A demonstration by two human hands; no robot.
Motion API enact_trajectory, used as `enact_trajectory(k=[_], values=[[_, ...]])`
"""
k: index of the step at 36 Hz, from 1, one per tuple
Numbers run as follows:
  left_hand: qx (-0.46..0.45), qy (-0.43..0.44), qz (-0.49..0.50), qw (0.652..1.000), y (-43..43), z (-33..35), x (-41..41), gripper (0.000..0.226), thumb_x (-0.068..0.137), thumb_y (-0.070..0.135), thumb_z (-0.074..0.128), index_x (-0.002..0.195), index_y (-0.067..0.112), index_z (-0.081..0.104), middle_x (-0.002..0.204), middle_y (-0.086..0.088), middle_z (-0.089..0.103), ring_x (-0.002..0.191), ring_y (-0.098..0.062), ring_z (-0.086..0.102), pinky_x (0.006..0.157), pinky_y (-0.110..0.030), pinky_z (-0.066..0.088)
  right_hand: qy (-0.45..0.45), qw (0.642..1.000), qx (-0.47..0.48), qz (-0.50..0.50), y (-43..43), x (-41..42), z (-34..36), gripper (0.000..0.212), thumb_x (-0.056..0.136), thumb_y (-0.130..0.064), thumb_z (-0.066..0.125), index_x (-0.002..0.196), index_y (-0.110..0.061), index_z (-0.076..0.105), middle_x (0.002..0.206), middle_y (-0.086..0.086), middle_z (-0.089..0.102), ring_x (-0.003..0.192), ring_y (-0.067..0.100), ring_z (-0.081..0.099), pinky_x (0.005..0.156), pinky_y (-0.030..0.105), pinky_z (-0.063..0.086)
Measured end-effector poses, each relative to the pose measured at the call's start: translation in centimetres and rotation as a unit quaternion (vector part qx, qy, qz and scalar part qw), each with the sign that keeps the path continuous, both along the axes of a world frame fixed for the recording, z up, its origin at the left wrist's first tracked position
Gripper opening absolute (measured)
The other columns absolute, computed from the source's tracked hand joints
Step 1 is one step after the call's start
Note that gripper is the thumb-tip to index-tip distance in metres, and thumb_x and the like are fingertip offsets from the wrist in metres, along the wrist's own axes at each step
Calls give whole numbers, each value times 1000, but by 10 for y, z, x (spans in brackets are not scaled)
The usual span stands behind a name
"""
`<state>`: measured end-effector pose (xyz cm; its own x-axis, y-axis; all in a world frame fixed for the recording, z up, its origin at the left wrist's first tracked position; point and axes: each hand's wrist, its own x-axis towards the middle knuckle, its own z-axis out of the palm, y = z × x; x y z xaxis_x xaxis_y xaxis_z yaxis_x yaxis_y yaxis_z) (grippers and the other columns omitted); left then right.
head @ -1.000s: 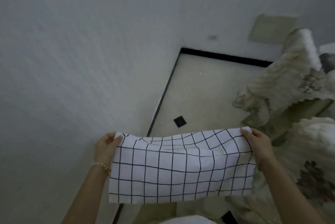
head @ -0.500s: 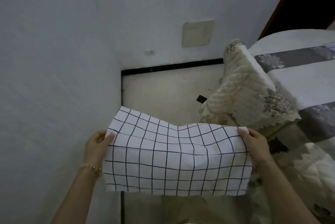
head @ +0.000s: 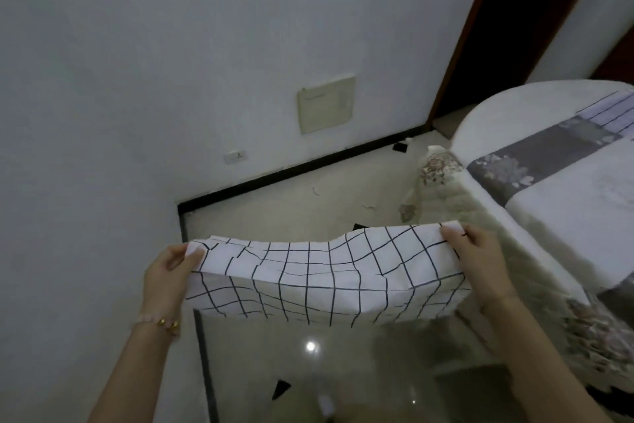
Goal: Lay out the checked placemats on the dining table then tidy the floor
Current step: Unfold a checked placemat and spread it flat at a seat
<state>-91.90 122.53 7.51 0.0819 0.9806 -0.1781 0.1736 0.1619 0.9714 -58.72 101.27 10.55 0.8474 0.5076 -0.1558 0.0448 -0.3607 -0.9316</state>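
Now the checked placemat point(head: 326, 278) hangs in the air between both hands, over the floor point(head: 274, 203) and just left of the dining table point(head: 514, 114), not yet touching it. The left hand point(head: 168, 271) pinches its near-left corner with the thumb on top, and the right hand point(head: 477, 261) is curled over the opposite corner, so both hands are closed on the cloth, not spread.

A moment ago the mat faced the camera almost flat, like a held-up sheet. It now tips forward, its far edge rolled over and the middle sagging in a shallow wave. The view has also swung right: the rounded end of the table, under a pale cloth with a grey floral band, takes up far more of the picture. On its far side lies what looks like another checked mat point(head: 607, 110) (only a slice shows at the frame's edge).

I take this as the turn from carrying to placing. The cloth is being levelled for setting down, and the table is within reach on the right. The floor part appears untouched: a couple of small pale scraps point(head: 315, 190) lie near the black skirting, well apart from the hands.
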Motion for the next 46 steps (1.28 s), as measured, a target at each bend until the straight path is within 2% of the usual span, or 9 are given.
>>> enact_trajectory(k=[6,13,19,22,25,28,38,42,46], values=[[-37,21,-103,994,77,-12,71,23,88,15,61,109,5,61,105,-12,64,98,-25,58,92,-41,44,-19,996,6,-83,25,25,1,11,91,-12,56,89,-5,63,74,4,61,53,0,57,44,5,42],[-11,30,-263,964,161,6,168,16,91,18,56,104,11,62,95,-7,63,79,-16,56,66,-30,40,-20,978,21,-206,38,33,18,10,90,-16,59,82,-15,65,78,6,65,66,15,59,51,17,48],[18,-34,-360,932,204,54,267,7,88,16,60,89,22,64,86,3,66,81,-14,62,69,-28,48,-78,939,52,-331,11,55,52,20,86,-28,61,86,-8,64,80,9,63,74,18,56,65,23,46],[28,-62,-395,916,199,72,320,8,88,14,60,88,22,63,82,7,63,65,-1,62,54,-16,51,-92,905,77,-408,-9,67,63,25,85,-30,62,96,-7,67,87,10,60,82,19,55,75,32,45],[32,-71,-436,896,189,79,369,11,88,16,61,99,16,61,80,7,60,57,5,59,50,-13,48,-107,878,66,-462,-29,76,71,16,88,-27,59,94,-15,67,75,1,60,69,14,55,57,19,48],[44,-53,-491,868,172,81,410,13,86,26,64,98,20,64,81,8,60,75,-8,56,66,-25,43,-109,860,71,-494,-50,82,74,15,87,-29,58,77,-21,66,60,-8,55,51,6,50,40,14,42],[30,-32,-576,816,90,87,522,10,87,17,62,96,18,66,102,-9,66,98,-24,60,98,-47,46,-95,826,93,-547,-123,139,58,9,89,-13,58,93,-17,64,59,-14,66,50,-10,56,51,7,47],[38,-23,-586,809,57,82,566,21,88,18,61,109,14,64,102,-8,65,97,-22,59,87,-37,48,-44,820,113,-560,-159,181,34,33,86,-20,62,116,-8,63,102,8,69,88,13,66,79,24,54],[32,16,-583,812,34,66,612,29,87,20,63,115,11,62,97,-2,66,91,-18,60,71,-22,50,-4,821,128,-556,-188,227,18,29,86,-18,62,114,-13,64,97,4,69,76,6,68,69,17,56]])
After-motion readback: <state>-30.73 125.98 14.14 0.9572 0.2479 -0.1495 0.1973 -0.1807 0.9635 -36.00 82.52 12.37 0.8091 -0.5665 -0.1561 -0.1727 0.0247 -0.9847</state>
